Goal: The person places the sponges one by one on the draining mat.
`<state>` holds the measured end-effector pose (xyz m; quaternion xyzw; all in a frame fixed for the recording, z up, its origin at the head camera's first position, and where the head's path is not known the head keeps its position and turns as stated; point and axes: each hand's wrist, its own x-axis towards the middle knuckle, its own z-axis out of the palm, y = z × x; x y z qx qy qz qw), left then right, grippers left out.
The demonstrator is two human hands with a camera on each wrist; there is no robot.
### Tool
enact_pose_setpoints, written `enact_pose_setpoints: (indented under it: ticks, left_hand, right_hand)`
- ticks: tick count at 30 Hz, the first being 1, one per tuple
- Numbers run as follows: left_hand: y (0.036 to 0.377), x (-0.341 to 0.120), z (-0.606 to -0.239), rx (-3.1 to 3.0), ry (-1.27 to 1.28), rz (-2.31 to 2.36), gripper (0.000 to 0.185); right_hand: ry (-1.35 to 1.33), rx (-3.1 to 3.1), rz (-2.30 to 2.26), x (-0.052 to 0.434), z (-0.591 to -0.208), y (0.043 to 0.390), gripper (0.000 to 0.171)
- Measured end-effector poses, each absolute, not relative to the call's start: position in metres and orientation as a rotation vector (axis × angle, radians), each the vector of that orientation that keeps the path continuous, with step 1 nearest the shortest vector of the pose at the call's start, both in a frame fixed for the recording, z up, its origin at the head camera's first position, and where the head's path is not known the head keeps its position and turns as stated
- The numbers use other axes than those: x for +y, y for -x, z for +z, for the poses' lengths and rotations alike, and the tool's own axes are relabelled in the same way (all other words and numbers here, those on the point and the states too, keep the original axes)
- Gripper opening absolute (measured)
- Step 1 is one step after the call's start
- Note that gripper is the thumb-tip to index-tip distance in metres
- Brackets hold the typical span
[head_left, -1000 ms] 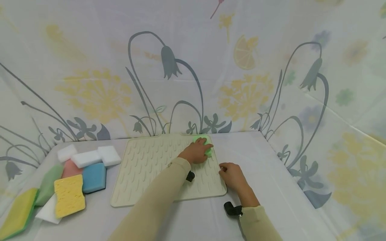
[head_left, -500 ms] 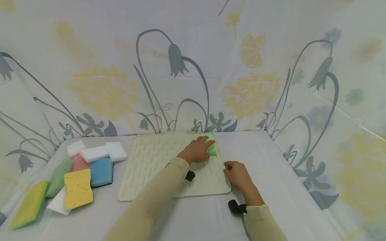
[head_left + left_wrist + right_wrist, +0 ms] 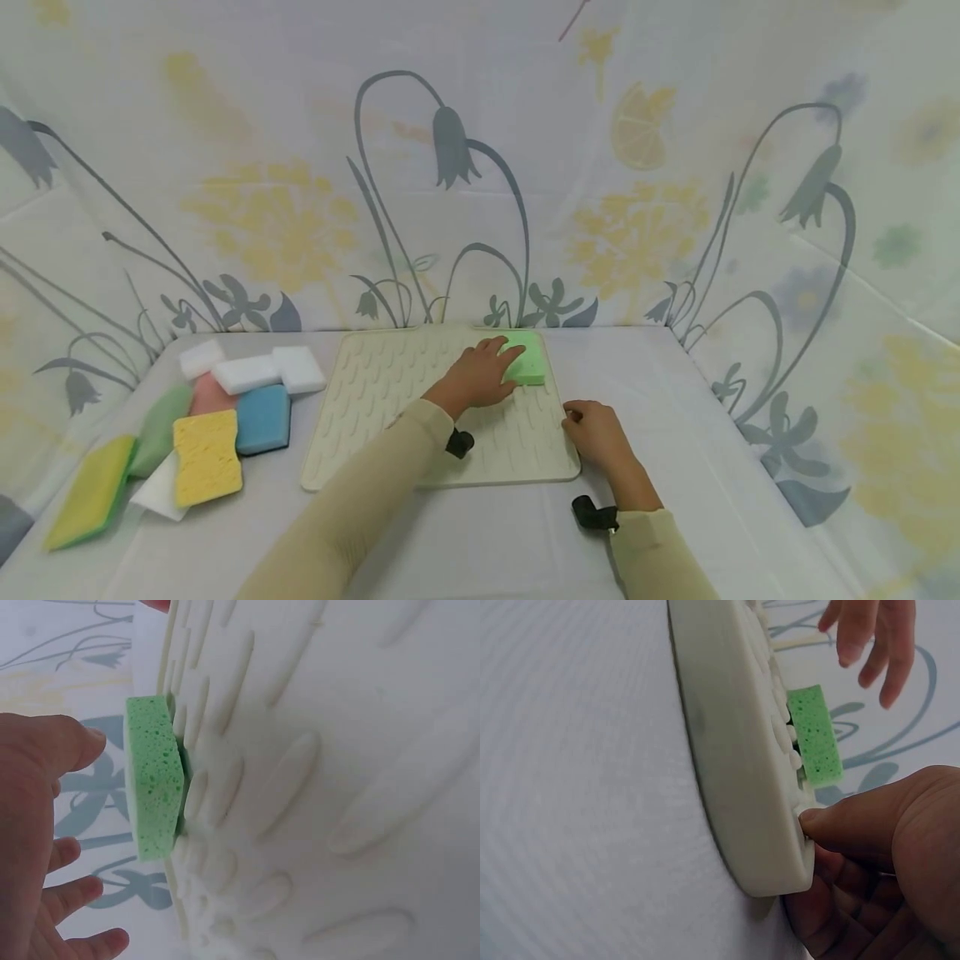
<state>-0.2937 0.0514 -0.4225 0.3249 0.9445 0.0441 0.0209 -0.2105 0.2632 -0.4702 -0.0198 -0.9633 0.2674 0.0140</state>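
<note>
A green sponge (image 3: 532,365) lies on the far right corner of a cream ridged drying mat (image 3: 360,425). My left hand (image 3: 472,379) hovers over the mat just left of the sponge, fingers spread. In the left wrist view, a gap shows between the thumb and the porous green sponge (image 3: 154,776). At the mat's right edge is my right hand (image 3: 597,437). The right wrist view shows this hand (image 3: 900,855) pinching the mat's edge (image 3: 742,787), thumb on top and curled fingers beneath.
Left of the mat lies a loose group: a yellow sponge (image 3: 207,458), a blue sponge (image 3: 262,419), several white foam blocks (image 3: 298,369), a pink one (image 3: 210,396), a green pad (image 3: 160,429) and a yellow-green scourer (image 3: 92,493). A flower-printed curtain (image 3: 480,225) stands behind the table.
My left hand has lifted off the green sponge and drawn back to the left, uncovering more of it. My right hand stays at the mat's edge. The head view has shifted slightly.
</note>
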Motion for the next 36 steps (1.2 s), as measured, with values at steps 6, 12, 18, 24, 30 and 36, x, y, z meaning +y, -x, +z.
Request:
enact_pose_setpoints:
  ticks: [6,12,18,24,30,36]
  left_hand:
    - [0.284,0.035,-0.421,2.935,-0.966,0.168,0.061]
    - [0.277,0.021,-0.42,2.98,-0.934,0.172,0.06]
    - [0.27,0.006,-0.419,3.011,-0.91,0.183,0.06]
    - [0.264,-0.011,-0.419,3.064,-0.895,0.225,0.058]
    - [0.257,-0.029,-0.416,3.112,-0.865,0.272,0.057]
    - [0.249,-0.046,-0.414,3.153,-0.828,0.274,0.056]
  right_hand:
    - [0.086,-3.015,0.825,0.262,-0.469,0.209,0.034]
    - [0.1,-3.025,0.833,0.262,-0.467,0.208,0.035]
    - [0.09,-3.023,0.828,0.263,-0.468,0.208,0.036]
    - [0.1,-3.039,0.832,0.262,-0.468,0.208,0.036]
    - [0.113,-3.048,0.837,0.261,-0.467,0.209,0.036]
    - [0.112,-3.055,0.833,0.26,-0.466,0.208,0.037]
